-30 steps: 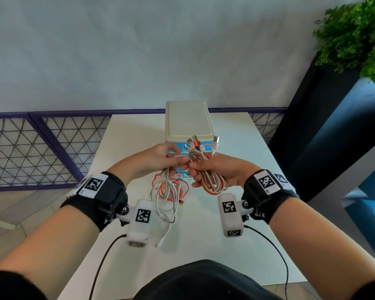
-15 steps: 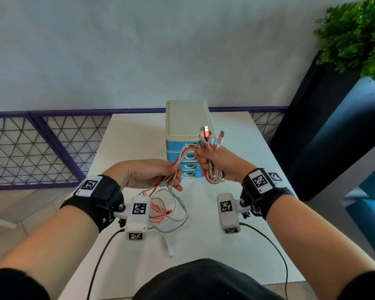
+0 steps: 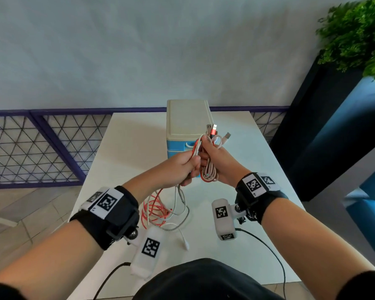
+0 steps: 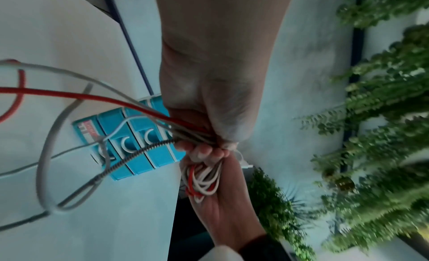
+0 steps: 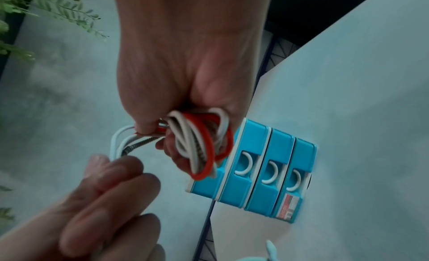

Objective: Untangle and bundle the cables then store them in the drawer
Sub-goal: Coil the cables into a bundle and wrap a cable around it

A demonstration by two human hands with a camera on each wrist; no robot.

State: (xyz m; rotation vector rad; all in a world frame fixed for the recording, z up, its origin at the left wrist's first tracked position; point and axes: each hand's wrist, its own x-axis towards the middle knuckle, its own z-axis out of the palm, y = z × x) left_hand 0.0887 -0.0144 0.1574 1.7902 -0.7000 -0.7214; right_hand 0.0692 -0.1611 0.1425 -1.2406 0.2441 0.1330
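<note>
Head view, centre of frame: since half a second ago the left hand [image 3: 183, 164] has risen to meet the right hand [image 3: 220, 163], laying another loop onto the cables [image 3: 208, 169]; winding is partly done, with slack still lying on the table [image 3: 126, 148] at lower centre. The bundle's long axis runs up-down, plugs pointing to the top.

Left wrist view: the fingers [image 4: 204, 152] pinch the red, white and braided strands.

Right wrist view: the right hand's fist is wrapped around the coil, just left of the blue drawers [image 5: 267, 173], all closed.
</note>
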